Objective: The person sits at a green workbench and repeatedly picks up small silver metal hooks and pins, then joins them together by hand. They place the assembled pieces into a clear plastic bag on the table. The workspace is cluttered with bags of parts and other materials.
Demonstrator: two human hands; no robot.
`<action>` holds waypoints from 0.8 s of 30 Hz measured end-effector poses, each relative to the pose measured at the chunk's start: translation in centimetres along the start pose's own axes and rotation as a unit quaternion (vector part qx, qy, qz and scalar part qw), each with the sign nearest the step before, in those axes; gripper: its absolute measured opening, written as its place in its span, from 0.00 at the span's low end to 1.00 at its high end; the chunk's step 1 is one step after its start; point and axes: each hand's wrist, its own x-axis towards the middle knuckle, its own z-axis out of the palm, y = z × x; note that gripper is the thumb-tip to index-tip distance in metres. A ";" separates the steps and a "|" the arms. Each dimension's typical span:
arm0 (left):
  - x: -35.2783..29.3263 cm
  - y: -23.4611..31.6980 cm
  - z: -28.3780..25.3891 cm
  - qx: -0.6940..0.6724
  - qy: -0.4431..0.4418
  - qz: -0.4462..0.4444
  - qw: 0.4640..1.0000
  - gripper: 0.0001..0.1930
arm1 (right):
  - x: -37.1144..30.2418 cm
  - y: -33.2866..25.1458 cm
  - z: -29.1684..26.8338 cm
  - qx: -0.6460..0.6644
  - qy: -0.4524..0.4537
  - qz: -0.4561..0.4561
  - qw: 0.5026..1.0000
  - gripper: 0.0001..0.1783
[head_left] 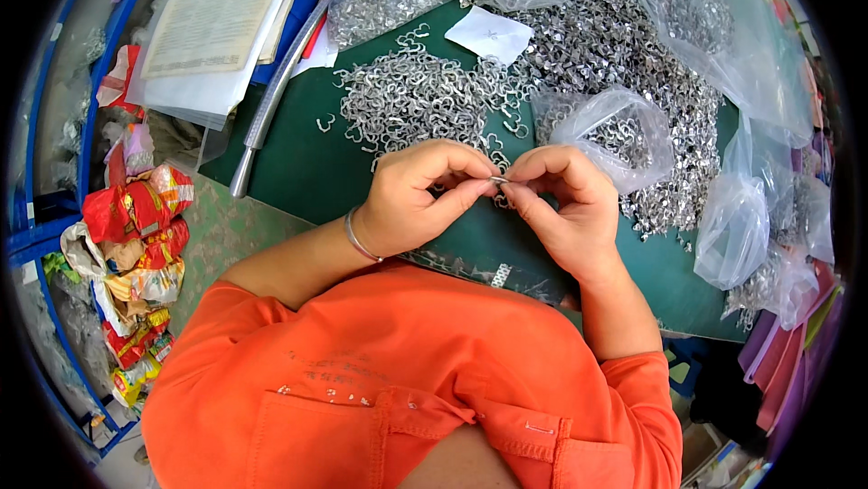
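My left hand (416, 191) and my right hand (565, 204) meet over the front part of the green table. Between their fingertips they pinch a small silvery metal piece (498, 180); most of it is covered by the fingers, so its shape cannot be made out. Just beyond my left hand spreads a loose heap of small curved metal hooks (411, 100). Past my right hand lies a clear plastic bag (624, 132) with metal parts showing through it. Behind that bag rises a larger heap of small shiny metal pieces (588, 51).
A long metal-handled tool (276, 96) lies by the papers (212, 37) at the left. White paper (489, 34) rests between the heaps. More clear bags (732, 227) hang over the right edge. Colourful packets (140, 218) and a blue rack (41, 236) stand left of the table (303, 168).
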 end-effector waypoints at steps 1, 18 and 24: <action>0.2 0.1 -0.1 0.021 -0.002 0.022 1.000 0.06 | 0.1 0.0 0.0 -0.001 0.005 -0.017 1.000 0.08; 0.0 0.0 -0.7 -0.013 -0.043 0.018 0.999 0.07 | 0.5 -2.1 -0.8 -0.115 -0.021 -0.045 0.992 0.11; 0.3 -0.2 -1.1 0.041 -0.071 0.080 0.993 0.08 | 0.9 -3.2 -1.7 -0.259 0.036 -0.240 0.935 0.13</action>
